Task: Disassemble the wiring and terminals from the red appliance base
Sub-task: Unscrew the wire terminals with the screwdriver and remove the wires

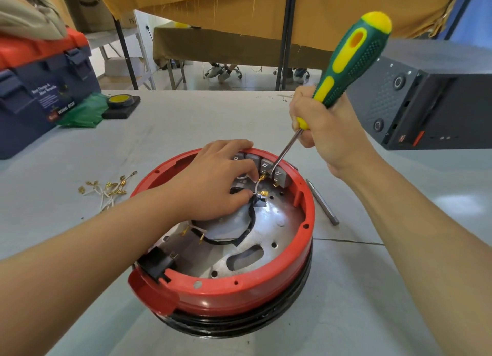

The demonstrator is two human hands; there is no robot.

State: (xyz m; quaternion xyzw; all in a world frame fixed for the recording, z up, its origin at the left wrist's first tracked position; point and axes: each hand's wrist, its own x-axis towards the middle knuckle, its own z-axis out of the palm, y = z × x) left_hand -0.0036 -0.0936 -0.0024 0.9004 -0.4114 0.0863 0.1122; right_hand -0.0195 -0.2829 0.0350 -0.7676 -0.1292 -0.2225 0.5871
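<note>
Head view shows the round red plastic appliance base [266, 289] sitting upside down in the middle of the pale grey table [372, 302], its shiny metal plate exposed. At the far rim, a thin white wire with small brass spade terminals [262, 186] runs up to a row of grey switch blocks [269, 168]. The wire looks light and limp, the terminals small and easily bent, so the safest hold seems to be at the brass crimp, not the strand. The left hand [213, 180] rests inside the base, its grip pinching the wire beside a terminal. The right hand [327, 132] has its grip closed round a green-and-yellow screwdriver [348, 63], the tip at a switch block. A heap of loose white wires with brass terminals [109, 189] lies left of the base, and a grey metal rod [323, 202] just right of it.
</note>
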